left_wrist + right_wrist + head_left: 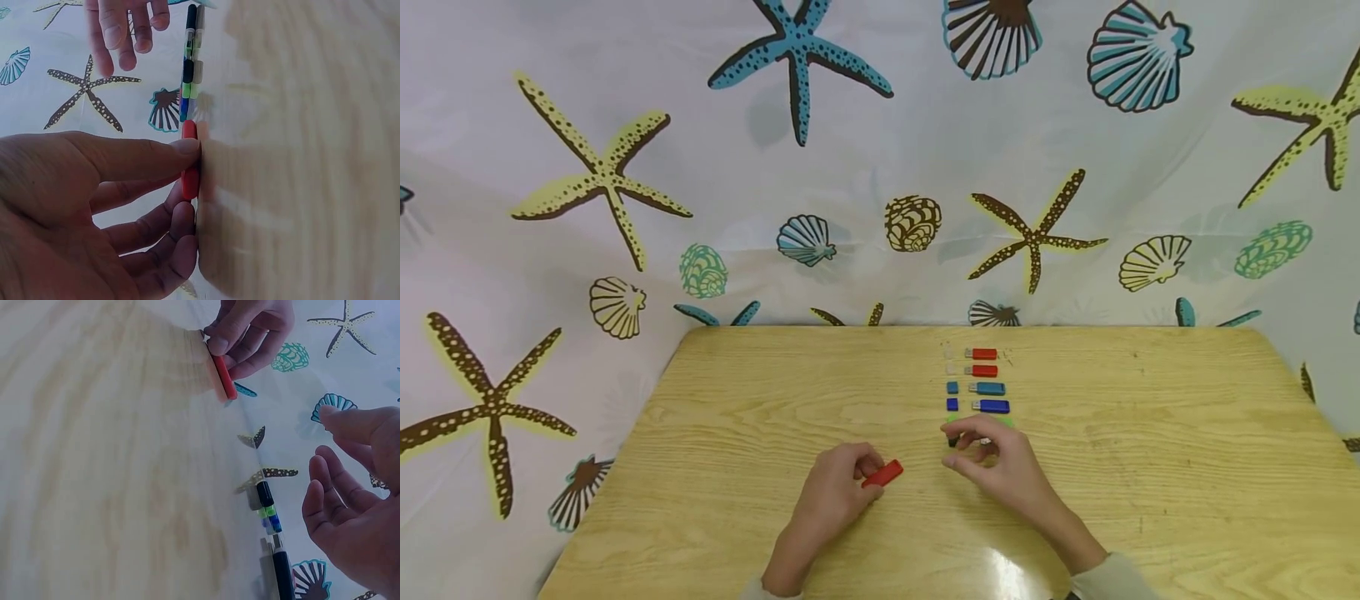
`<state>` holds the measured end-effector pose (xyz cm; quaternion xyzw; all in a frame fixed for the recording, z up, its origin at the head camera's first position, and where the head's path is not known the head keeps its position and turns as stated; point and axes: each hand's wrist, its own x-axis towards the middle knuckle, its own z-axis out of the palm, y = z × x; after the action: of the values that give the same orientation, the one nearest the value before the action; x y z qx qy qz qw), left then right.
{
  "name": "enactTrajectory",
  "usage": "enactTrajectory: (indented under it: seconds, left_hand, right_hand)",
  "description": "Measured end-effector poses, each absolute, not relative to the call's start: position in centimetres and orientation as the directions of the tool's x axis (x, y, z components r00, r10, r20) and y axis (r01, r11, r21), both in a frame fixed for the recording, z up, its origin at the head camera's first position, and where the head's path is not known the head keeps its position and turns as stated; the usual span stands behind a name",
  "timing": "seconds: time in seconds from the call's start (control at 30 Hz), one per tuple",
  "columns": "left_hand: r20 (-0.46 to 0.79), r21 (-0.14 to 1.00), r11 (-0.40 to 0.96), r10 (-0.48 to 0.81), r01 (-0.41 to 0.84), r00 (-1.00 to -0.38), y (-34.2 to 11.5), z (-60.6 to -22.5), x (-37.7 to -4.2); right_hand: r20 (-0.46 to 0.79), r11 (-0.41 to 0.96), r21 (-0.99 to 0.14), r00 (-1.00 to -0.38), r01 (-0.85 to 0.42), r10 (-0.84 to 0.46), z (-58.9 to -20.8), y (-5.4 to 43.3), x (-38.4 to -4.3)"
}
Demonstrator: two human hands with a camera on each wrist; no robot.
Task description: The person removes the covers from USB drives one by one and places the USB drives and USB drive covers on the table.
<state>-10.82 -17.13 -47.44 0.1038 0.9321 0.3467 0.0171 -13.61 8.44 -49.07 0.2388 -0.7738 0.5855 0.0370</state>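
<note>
My left hand [837, 493] pinches a red USB stick [889, 472] between thumb and fingers, low at the tabletop; one end of the stick is covered by the hand. In the left wrist view the thumb lies over the red stick [190, 184]. To the right, my right hand [1003, 471] hovers with thumb and fingers apart and nothing between them. Its fingertips overlap a small black cap [953, 441] in the head view. The right wrist view shows that black cap [265, 494] and a black USB stick [283, 575] beside the hand.
Beyond my right hand, uncapped USB sticks lie in a column: two red [983, 354], a light blue [991, 388], a dark blue [995, 407] and a partly hidden green one. Their small caps, such as the blue cap [952, 404], sit left of them. A patterned cloth [850, 183] hangs behind the table.
</note>
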Motion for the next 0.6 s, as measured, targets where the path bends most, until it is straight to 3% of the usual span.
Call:
enactTrajectory:
  seconds: [0.2, 0.6]
  left_hand:
    - [0.029, 0.670, 0.725, 0.184, 0.156, -0.982, -17.1, -47.3, -10.7]
    - [-0.012, 0.855, 0.506, 0.236, 0.112, -0.972, -17.3, -46.5, -11.6]
  right_hand:
    - [0.339, 0.188, -0.889, -0.875, -0.419, -0.346, -48.9, 7.6, -13.5]
    - [0.336, 0.176, -0.885, -0.853, -0.431, -0.399, -48.7, 6.0, -13.7]
